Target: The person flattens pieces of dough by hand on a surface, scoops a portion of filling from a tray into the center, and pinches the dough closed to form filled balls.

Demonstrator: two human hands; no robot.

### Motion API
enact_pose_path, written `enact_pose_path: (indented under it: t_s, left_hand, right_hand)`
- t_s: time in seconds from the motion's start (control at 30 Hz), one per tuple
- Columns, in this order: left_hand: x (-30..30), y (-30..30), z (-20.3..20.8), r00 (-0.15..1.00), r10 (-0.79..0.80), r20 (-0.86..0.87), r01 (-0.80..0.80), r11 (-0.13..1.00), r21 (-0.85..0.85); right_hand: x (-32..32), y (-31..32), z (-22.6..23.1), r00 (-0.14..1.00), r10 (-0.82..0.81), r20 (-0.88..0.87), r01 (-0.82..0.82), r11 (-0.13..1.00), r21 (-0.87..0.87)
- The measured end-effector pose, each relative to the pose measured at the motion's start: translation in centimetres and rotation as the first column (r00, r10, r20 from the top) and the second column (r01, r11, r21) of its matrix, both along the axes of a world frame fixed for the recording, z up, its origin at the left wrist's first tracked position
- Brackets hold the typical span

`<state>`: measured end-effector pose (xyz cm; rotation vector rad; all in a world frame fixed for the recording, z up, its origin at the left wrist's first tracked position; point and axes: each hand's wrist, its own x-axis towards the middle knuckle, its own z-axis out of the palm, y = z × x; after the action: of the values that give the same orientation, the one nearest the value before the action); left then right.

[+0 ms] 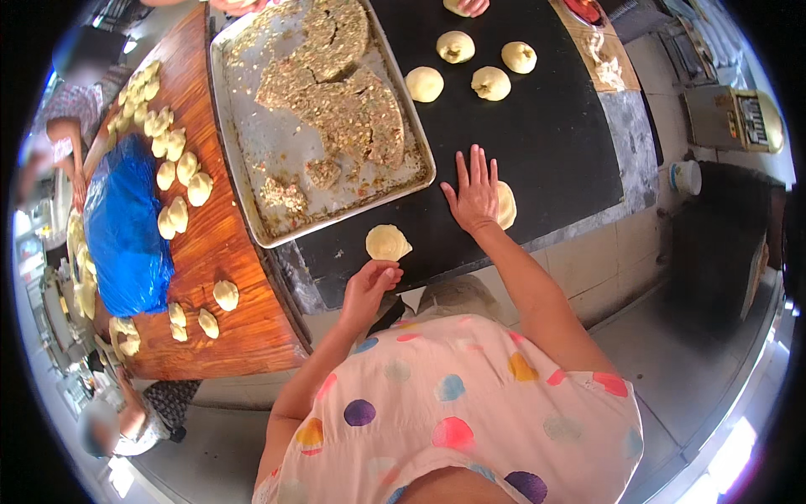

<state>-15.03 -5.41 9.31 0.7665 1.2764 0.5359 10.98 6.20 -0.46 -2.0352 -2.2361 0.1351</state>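
Note:
My left hand (pixel 369 290) is closed, its thumb and fingers pinching the near edge of a flat, pale dough round (pixel 388 243) by the table's front edge. My right hand (pixel 475 198) lies flat with fingers stretched out over the black work surface (pixel 546 151). Part of another flattened dough piece (pixel 506 206) shows beside its palm, and the rest is hidden under the hand. Beyond my hands sits a large metal tray (pixel 243 181) with a crumbly brown filling (pixel 361 109). Several round, filled-looking dough balls (pixel 491 83) rest on the black surface at the far side.
A wooden table (pixel 243 328) on the left carries several small dough pieces (pixel 200 189) and a blue plastic-covered bundle (pixel 126 223). Another person's hand (pixel 474 7) touches a dough ball at the far edge. Other people stand to the left. A white bucket (pixel 686 177) is at right.

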Motion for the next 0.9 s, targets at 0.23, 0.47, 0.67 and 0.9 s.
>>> enact_pose_path:
  t_s: [0.23, 0.47, 0.67, 0.9]
  left_hand:
    - [0.6, 0.2, 0.4, 0.996, -0.049, 0.077, 0.049, 0.999, -0.007]
    - [0.8, -0.2, 0.4, 0.993, -0.037, 0.114, 0.047, 0.995, -0.091]
    - [0.0, 0.1, -0.5, 0.991, 0.031, 0.127, -0.023, 0.998, -0.060]
    - [1.2, 1.7, -2.4, 0.964, -0.023, 0.266, 0.029, 0.999, -0.018]
  right_hand:
    - [2.6, 0.8, -1.7, 0.977, -0.046, -0.209, 0.081, 0.984, 0.159]
    - [5.4, 0.7, -1.7, 0.976, -0.206, -0.075, 0.212, 0.974, 0.080]
    - [7.8, -5.6, -0.7, 0.800, -0.429, -0.419, 0.447, 0.893, -0.060]
    - [9.8, -3.1, 1.4, 0.853, -0.387, -0.350, 0.235, 0.884, -0.405]
